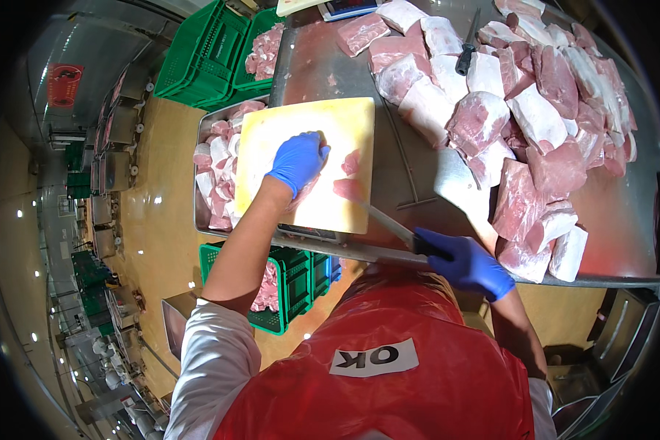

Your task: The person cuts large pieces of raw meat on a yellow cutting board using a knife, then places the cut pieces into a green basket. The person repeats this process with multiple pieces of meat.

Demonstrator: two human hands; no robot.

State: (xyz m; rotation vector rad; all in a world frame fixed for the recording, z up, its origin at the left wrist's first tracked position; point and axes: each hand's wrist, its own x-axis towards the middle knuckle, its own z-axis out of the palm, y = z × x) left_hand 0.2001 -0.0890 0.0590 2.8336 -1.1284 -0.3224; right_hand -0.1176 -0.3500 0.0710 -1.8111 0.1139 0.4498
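Note:
My left hand (298, 163), in a blue glove, is on the yellowish-white cutting board (264, 139) with its fingers curled closed. Pink meat (306, 195) shows beside its wrist, partly covered by the hand; what the fingers hold is hidden. To the right on the board lie a small meat piece (351, 162) and a longer pink slice (349, 191). My right hand, gloved in blue (471, 265), grips the dark handle of a knife (392, 224). Its blade slants up and left over the board's right edge, with the tip near the longer slice.
A large pile of pork blocks (539, 117) covers the metal table's right side, with another knife (465, 59) among them. A metal tray of meat pieces (214, 172) adjoins the board's left. Green crates stand beyond (198, 55) and below (295, 282) the table edge.

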